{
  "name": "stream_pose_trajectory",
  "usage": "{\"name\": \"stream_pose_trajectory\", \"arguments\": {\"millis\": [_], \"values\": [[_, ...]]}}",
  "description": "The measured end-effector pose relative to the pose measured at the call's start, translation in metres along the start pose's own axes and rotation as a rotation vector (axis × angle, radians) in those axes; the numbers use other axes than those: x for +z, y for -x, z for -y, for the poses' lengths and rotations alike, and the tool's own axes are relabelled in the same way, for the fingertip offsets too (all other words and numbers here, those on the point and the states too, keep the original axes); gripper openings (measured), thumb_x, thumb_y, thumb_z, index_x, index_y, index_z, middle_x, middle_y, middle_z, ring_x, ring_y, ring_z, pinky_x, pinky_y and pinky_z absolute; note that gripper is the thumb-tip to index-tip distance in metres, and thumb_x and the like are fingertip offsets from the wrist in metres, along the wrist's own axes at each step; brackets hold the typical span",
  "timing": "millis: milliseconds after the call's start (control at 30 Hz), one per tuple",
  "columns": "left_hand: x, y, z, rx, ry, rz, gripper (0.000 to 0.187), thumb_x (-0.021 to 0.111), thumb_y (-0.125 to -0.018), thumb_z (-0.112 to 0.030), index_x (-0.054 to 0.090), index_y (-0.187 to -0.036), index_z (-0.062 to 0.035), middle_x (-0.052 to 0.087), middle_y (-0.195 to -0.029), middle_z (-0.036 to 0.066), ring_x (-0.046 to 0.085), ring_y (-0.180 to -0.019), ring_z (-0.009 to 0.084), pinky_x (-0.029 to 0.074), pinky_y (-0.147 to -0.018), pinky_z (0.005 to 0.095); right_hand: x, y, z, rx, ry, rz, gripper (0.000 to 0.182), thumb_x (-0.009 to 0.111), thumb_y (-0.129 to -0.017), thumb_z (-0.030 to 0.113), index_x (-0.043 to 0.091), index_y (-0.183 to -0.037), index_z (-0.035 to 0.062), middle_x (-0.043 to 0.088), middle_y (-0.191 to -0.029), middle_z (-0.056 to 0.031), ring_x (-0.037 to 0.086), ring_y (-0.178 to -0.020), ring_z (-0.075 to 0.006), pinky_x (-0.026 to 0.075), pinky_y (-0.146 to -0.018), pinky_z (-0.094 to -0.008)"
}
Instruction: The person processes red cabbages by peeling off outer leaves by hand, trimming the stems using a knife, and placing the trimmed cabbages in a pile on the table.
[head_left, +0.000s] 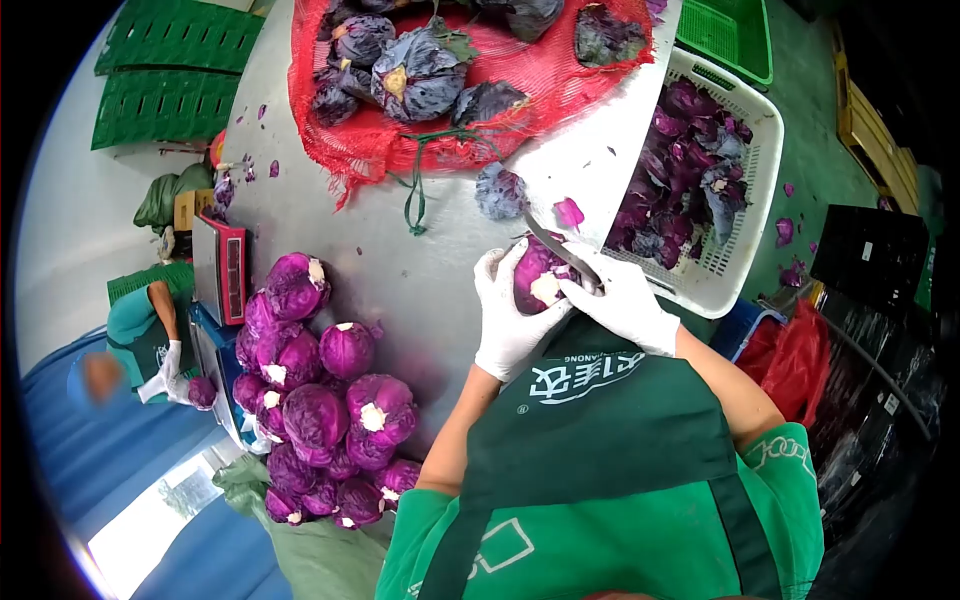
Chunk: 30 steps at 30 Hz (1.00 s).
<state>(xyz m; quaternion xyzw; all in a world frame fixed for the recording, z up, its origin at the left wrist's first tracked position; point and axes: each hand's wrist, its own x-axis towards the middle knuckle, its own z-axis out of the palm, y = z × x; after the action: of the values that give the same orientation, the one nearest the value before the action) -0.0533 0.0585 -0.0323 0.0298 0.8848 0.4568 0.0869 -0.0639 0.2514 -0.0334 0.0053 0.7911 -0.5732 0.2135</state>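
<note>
In front of the dark green apron, my left hand (507, 313) in a white glove grips a purple cabbage (535, 268) from its left side. My right hand (628, 308), also gloved in white, is closed on a knife; its curved blade (550, 238) lies across the top of the cabbage. The cabbage's pale cut stem faces up between both hands. A loose dark outer leaf (500, 191) and a small purple leaf piece (569, 213) lie on the metal table (400, 280) just beyond.
A red mesh bag (560, 110) with untrimmed cabbages lies at the far side. Trimmed cabbages (315, 420) are piled left. A white crate (765, 170) of leaves stands right. Another person (150, 330) holds a cabbage beside a red-framed scale (232, 275).
</note>
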Motion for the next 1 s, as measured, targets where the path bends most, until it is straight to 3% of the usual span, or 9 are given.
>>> {"name": "stream_pose_trajectory", "arguments": {"millis": [233,433,467,533,600,667,733,833,1000], "values": [[-0.002,-0.001,0.003,0.021,-0.079,0.039,0.088,0.087,-0.066,-0.024,0.043,-0.141,-0.0077,0.030,-0.136,0.019,0.036,-0.130,0.0357,0.036,-0.110,0.0437,-0.019,-0.012,0.006,-0.180,0.134,0.199,0.026,0.063,-0.085,0.021,0.065,-0.106,0.0058,0.064,-0.080,-0.0180,0.064,-0.069,-0.0335,0.052,-0.068,-0.0391],[-0.001,0.003,0.026,0.056,0.001,-0.016,0.091,0.088,-0.064,-0.025,0.041,-0.140,-0.0093,0.031,-0.136,0.022,0.037,-0.130,0.0385,0.037,-0.110,0.0461,-0.026,-0.025,-0.049,-0.207,0.289,-0.244,0.026,0.055,-0.082,0.011,0.065,-0.106,0.0073,0.064,-0.079,-0.0215,0.065,-0.074,-0.0413,0.054,-0.068,-0.0460],[-0.002,0.005,0.026,0.056,0.000,-0.016,0.091,0.088,-0.064,-0.025,0.041,-0.140,-0.0093,0.031,-0.136,0.022,0.037,-0.130,0.0385,0.037,-0.110,0.0461,-0.039,-0.033,-0.057,-0.020,0.370,-0.260,0.031,0.057,-0.084,0.015,0.065,-0.114,0.0097,0.064,-0.076,-0.0192,0.067,-0.069,-0.0352,0.055,-0.066,-0.0413],[-0.005,0.006,0.027,0.093,0.013,-0.003,0.090,0.088,-0.064,-0.024,0.041,-0.140,-0.0088,0.031,-0.137,0.022,0.036,-0.131,0.0394,0.036,-0.111,0.0458,-0.049,-0.038,-0.053,-0.064,0.144,-0.220,0.039,0.061,-0.088,0.023,0.062,-0.126,0.0122,0.063,-0.069,-0.0136,0.066,-0.061,-0.0270,0.054,-0.063,-0.0361],[-0.008,0.011,0.029,0.074,0.047,0.023,0.091,0.088,-0.064,-0.023,0.039,-0.140,-0.0081,0.031,-0.137,0.022,0.036,-0.132,0.0398,0.035,-0.112,0.0464,-0.037,-0.033,-0.022,-0.132,0.102,-0.034,0.055,0.066,-0.089,0.036,0.056,-0.137,0.0104,0.065,-0.080,-0.0114,0.066,-0.074,-0.0201,0.053,-0.070,-0.0324],[-0.014,0.008,0.028,0.109,0.024,0.082,0.092,0.087,-0.064,-0.023,0.037,-0.139,-0.0076,0.030,-0.138,0.022,0.036,-0.133,0.0401,0.035,-0.112,0.0471,-0.012,-0.038,-0.020,-0.392,0.250,-0.054,0.052,0.069,-0.088,0.038,0.060,-0.128,0.0060,0.064,-0.084,-0.0135,0.064,-0.078,-0.0206,0.051,-0.074,-0.0336],[-0.017,0.011,0.023,0.089,0.059,0.099,0.089,0.087,-0.066,-0.021,0.036,-0.137,-0.0065,0.030,-0.139,0.022,0.037,-0.132,0.0389,0.036,-0.111,0.0460,-0.009,-0.038,-0.003,-0.165,0.028,0.227,0.045,0.069,-0.088,0.038,0.062,-0.115,0.0026,0.064,-0.084,-0.0158,0.062,-0.076,-0.0264,0.050,-0.074,-0.0376],[-0.006,0.013,0.010,-0.091,0.244,0.020,0.080,0.085,-0.072,-0.020,0.036,-0.134,-0.0036,0.033,-0.138,0.022,0.039,-0.130,0.0364,0.037,-0.109,0.0443,-0.006,-0.032,0.015,-0.204,0.225,0.235,0.035,0.065,-0.087,0.033,0.063,-0.099,0.0008,0.064,-0.080,-0.0194,0.064,-0.073,-0.0347,0.051,-0.069,-0.0412],[0.001,0.011,0.006,0.075,-0.112,-0.020,0.081,0.085,-0.072,-0.022,0.041,-0.136,-0.0010,0.035,-0.139,0.023,0.039,-0.130,0.0381,0.034,-0.111,0.0450,-0.003,-0.027,0.014,-0.240,0.512,0.197,0.029,0.061,-0.085,0.029,0.064,-0.090,0.0008,0.065,-0.076,-0.0196,0.067,-0.073,-0.0364,0.053,-0.069,-0.0454]]}}
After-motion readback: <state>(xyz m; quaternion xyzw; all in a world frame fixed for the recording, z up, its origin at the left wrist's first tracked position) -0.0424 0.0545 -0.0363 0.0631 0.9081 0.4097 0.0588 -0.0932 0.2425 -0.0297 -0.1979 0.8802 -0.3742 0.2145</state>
